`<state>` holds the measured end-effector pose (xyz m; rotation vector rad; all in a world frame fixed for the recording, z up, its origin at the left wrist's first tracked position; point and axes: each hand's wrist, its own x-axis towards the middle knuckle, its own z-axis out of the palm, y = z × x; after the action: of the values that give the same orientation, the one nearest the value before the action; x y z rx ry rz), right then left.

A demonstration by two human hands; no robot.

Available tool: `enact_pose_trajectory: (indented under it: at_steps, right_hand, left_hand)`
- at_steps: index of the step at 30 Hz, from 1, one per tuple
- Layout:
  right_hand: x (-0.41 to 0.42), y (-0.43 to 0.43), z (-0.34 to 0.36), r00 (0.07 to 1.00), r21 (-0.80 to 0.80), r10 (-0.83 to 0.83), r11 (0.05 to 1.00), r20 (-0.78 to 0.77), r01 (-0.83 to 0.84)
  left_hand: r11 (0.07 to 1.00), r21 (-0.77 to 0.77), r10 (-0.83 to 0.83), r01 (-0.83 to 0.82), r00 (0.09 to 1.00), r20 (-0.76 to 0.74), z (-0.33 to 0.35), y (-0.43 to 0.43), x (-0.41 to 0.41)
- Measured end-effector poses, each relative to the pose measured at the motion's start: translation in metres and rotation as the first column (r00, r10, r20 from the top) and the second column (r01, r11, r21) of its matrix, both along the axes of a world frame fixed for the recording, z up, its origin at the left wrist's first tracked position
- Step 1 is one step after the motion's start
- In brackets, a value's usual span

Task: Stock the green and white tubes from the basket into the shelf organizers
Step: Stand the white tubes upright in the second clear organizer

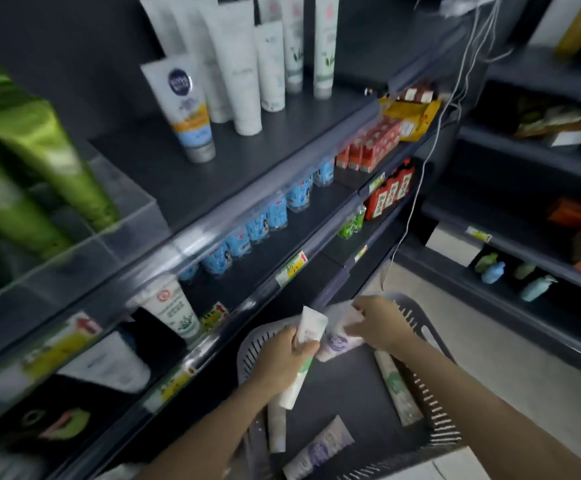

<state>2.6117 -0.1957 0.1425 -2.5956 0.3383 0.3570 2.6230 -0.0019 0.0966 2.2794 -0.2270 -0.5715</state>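
Tube in our left hand: We grip a white and green tube (309,326) in our left hand (282,356). Our fingers curl round its middle. It sticks up over the basket.
Tube in our right hand: Our right hand (380,323) pinches one end of a purple-marked tube (336,342). It is just right of the first tube.
Basket: The dark basket (436,431) has slots in its sides. It sits low and near us, under both our hands.
Loose in the basket: A long pale tube (398,389) lies along the right side. A small white tube (277,427) lies on the left, below our left hand.
Organizer: A clear organizer (74,244) sits at the left of the top shelf (247,161). It holds green tubes (39,150) that lean over. They look blurry.
Top shelf: Tall white tubes (244,71) stand up to the right of the organizer.
Shelf below: We see a row of blue cups (257,223).
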Motion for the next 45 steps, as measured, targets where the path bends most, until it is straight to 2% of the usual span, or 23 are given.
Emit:
enact_pose_trajectory:
  at_steps: [5, 10, 14, 16, 22, 26, 31, 41, 45]
  right_hand:
    - [0.001, 0.041, 0.098, 0.985, 0.014, 0.149, 0.989, 0.084, -0.150]
    - [-0.011, 0.089, 0.176, 0.929, 0.009, 0.333, 0.941, 0.161, -0.339]
    - [-0.016, 0.146, 0.222, 0.870, 0.155, 0.446, 0.863, 0.211, -0.480]
    - [-0.015, 0.180, 0.242, 0.824, 0.196, 0.505, 0.807, 0.259, -0.556]
    - [-0.019, 0.290, 0.291, 0.653, 0.067, 0.640, 0.691, 0.404, -0.719]
    - [-0.030, 0.359, 0.313, 0.546, 0.042, 0.707, 0.594, 0.450, -0.804]
    - [-0.045, 0.433, 0.330, 0.445, -0.006, 0.726, 0.525, 0.524, -0.851]
    - [-0.050, 0.541, 0.341, 0.382, 0.039, 0.632, 0.486, 0.674, -0.873]
    - [-0.048, 0.585, 0.344, 0.325, -0.007, 0.583, 0.493, 0.744, -0.870]
  left_hand:
    - [0.999, -0.012, 0.043, -0.041, 0.984, 0.174, 0.082, 0.039, -0.007]
    - [0.993, -0.083, 0.103, -0.084, 0.962, 0.253, 0.157, 0.100, -0.039]
    - [0.986, -0.135, 0.144, -0.102, 0.927, 0.347, 0.211, 0.155, -0.062]
    - [0.973, -0.182, 0.202, -0.142, 0.904, 0.376, 0.236, 0.187, -0.072]
    - [0.925, -0.265, 0.373, -0.272, 0.782, 0.500, 0.290, 0.282, -0.107]
    - [0.887, -0.306, 0.461, -0.345, 0.689, 0.559, 0.316, 0.340, -0.132]
    - [0.834, -0.260, 0.536, -0.487, 0.601, 0.593, 0.341, 0.401, -0.158]
    - [0.702, -0.183, 0.593, -0.688, 0.422, 0.686, 0.357, 0.497, -0.178]
    - [0.640, -0.126, 0.579, -0.758, 0.368, 0.728, 0.370, 0.526, -0.180]
